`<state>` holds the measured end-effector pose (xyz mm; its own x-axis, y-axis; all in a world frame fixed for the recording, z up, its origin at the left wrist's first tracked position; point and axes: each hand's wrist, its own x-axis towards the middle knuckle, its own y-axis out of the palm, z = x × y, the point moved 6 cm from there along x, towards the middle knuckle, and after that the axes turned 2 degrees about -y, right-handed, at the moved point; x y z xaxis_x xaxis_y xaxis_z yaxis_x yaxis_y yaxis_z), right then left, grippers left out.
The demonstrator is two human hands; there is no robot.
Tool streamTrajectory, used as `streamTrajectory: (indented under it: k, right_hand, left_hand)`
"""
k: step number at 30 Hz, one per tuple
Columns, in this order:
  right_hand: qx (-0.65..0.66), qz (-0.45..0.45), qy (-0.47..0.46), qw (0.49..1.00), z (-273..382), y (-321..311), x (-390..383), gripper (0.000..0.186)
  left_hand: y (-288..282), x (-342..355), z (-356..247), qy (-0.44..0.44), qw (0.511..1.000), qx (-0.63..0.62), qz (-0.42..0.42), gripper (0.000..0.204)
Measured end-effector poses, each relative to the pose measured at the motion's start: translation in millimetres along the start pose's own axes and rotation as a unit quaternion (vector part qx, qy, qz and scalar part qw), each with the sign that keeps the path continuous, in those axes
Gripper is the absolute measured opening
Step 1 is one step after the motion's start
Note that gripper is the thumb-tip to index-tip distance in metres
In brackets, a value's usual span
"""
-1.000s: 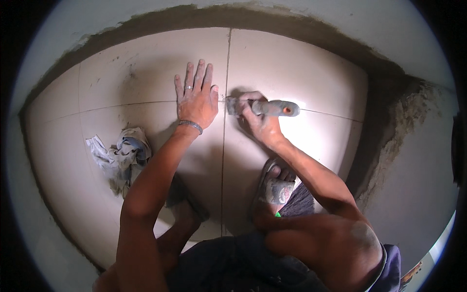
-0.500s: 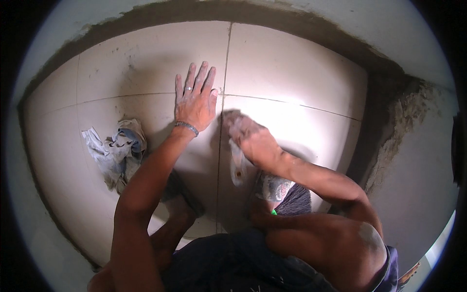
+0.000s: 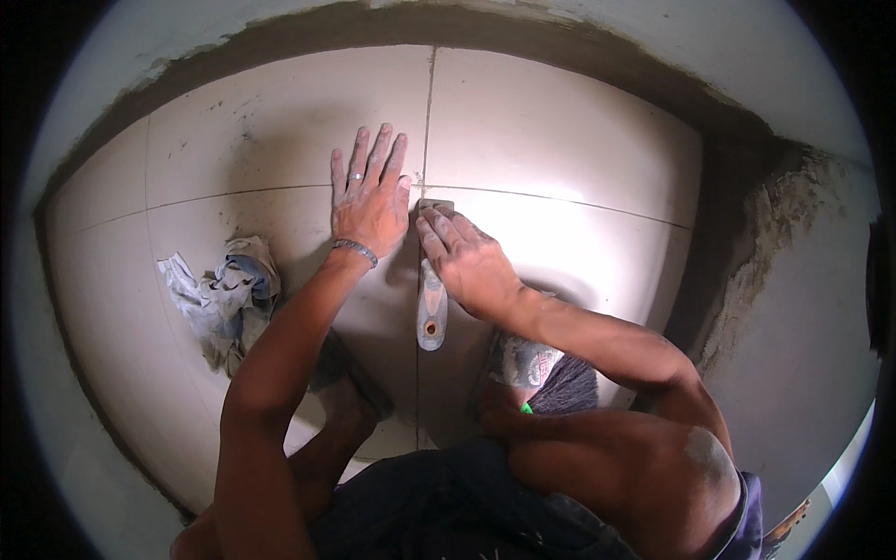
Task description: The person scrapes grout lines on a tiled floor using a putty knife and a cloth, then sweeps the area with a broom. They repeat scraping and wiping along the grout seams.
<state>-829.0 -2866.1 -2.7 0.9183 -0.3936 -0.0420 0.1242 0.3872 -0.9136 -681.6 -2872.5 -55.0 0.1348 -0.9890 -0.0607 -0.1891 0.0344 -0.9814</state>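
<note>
I've got glossy cream square floor tiles [image 3: 560, 131] all round; crumpled off-white cloth [image 3: 224, 301] at 9 o'clock, clear. L hand [image 3: 371, 210] approx 10, flat on tile, fingers spread, empty AFAICT. R hand [image 3: 471, 263], nearer, has fingers tog. over long grey scraper [image 3: 431, 303], holding it; thumb hidden. Axis 12–6, blade at 12, L hand just off its 9 side, main obstacle. Black-bristled brush [image 3: 567, 385] at 4, part-hidden.

On the tiled floor [image 3: 560, 112] before us, our left hand [image 3: 371, 207] lies left of the long joint [image 3: 427, 121], the cloth [image 3: 229, 297] farther left and nearer, while our right hand [image 3: 473, 266] rests on the scraper [image 3: 432, 313] along that joint, the brush [image 3: 567, 385] lies beside our right sandal [image 3: 525, 362], and a wall [image 3: 747, 65] stands beyond
</note>
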Motion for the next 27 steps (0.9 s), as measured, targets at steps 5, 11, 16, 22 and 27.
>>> streamTrajectory:
  k: [5, 11, 16, 22, 27]
  right_hand:
    - [0.007, -0.031, 0.015, 0.999, -9, -6, 6, 0.054]
    - [0.017, -0.050, 0.025, 0.998, -5, -1, 7, 0.052]
    - [-0.010, -0.061, -0.002, 0.998, 4, 2, 6, 0.051]
    - [0.006, -0.075, 0.012, 0.997, -3, -1, 11, 0.053]
    - [0.002, -0.071, 0.023, 0.997, -3, -5, 16, 0.056]
  left_hand:
    - [-2, -1, 3, -0.005, 1.000, 0.000, -0.001, 0.062]
    - [0, -1, 2, -0.005, 1.000, 0.008, 0.005, 0.062]
    - [-1, 1, 0, 0.001, 1.000, 0.002, -0.003, 0.062]
    - [1, 0, 1, -0.003, 1.000, 0.007, -0.001, 0.063]
    - [7, 2, 5, -0.007, 1.000, 0.014, 0.006, 0.064]
